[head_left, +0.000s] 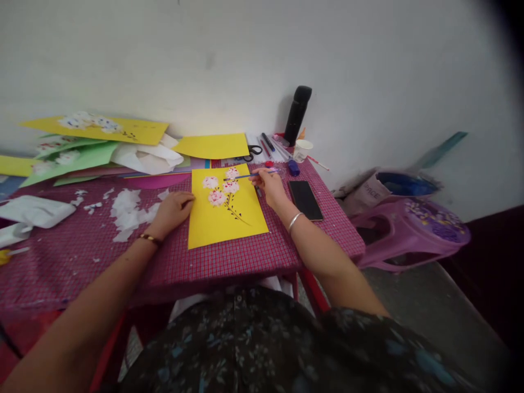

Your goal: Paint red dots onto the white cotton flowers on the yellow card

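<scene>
Item: yellow paper sheet (227, 218) painted with white-and-pink blossoms on a dark stem, lying flat on the magenta checked tablecloth (82, 256), between my two hands.

Right hand (270, 185): at the sheet's upper right corner, fingers pinched on a thin blue paintbrush (245, 176) whose tip lies over the top blossoms.

Left hand (172, 210): loose and holding nothing, fingertips resting on the sheet's left edge (steadying it, palm down).

Nearby: flat black phone (305, 200) just right of my right wrist; torn white paper scraps (126, 210) left of my left hand.

Further back: black-handled scissors (251, 153), small white paper cup (303, 150), tall black bottle (297, 114) against the wall.
</scene>
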A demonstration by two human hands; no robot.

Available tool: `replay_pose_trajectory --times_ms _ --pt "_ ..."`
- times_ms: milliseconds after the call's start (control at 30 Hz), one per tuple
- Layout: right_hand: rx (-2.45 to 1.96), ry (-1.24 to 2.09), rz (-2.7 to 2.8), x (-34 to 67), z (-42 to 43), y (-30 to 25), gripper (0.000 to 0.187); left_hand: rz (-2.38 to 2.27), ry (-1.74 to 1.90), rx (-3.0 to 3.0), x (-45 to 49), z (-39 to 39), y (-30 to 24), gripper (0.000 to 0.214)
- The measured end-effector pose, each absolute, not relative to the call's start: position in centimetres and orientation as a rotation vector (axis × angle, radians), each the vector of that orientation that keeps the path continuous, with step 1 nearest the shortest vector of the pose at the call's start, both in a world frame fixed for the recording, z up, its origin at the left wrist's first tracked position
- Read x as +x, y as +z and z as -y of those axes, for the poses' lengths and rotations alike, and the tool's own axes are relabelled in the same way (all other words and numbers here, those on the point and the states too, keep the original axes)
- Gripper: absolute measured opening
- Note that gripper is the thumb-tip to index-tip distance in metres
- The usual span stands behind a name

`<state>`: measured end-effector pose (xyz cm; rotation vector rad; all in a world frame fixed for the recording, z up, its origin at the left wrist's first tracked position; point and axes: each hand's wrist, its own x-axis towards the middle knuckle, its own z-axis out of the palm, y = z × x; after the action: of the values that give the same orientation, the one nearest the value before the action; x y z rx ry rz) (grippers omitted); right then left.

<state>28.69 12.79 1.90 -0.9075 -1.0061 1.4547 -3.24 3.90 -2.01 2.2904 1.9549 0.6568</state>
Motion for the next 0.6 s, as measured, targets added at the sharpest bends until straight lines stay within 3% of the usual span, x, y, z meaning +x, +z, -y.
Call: replay_pose_trajectory --times_ms 167,600 --pt "-1.021 1.66 0.904 29.3 -12.8 2.6 0.018 -2.083 0.569 2.307 -2.3 -3.5 -1.8 0.048" --pt "-0.953 1.778 0.825 29.2 -13.7 1.9 0.022 -2.135 0.479 2.348 -2.9 -4.1 -2.1 0.034"
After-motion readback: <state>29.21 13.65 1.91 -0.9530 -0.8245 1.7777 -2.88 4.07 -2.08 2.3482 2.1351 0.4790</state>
